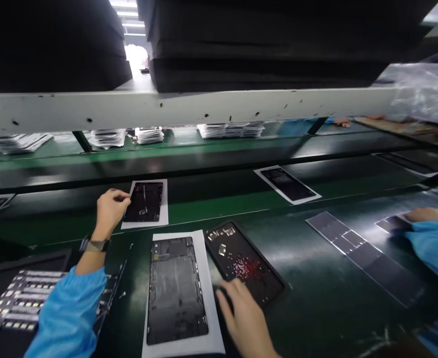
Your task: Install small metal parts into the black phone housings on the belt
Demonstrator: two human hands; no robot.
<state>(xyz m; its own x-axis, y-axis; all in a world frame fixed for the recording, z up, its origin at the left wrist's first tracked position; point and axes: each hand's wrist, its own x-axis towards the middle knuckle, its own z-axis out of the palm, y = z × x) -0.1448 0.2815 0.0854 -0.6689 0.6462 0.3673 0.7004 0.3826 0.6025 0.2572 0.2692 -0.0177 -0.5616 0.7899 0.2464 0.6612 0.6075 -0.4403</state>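
Observation:
My left hand, fingers pinched, is at the left edge of a black tablet housing on a white sheet. Whatever its fingertips hold, if anything, is too small to make out. In front of me a larger black tablet housing lies inner side up on another white sheet. My right hand hovers at the near edge of a black tray, thumb and fingers apart. Small metal parts and a scatter of tiny red and silver pieces lie in that tray.
At left sits a black tray with rows of small parts. Another housing lies on the green belt. Clear-film strips lie at right, near a co-worker's blue sleeve. A white shelf beam crosses overhead.

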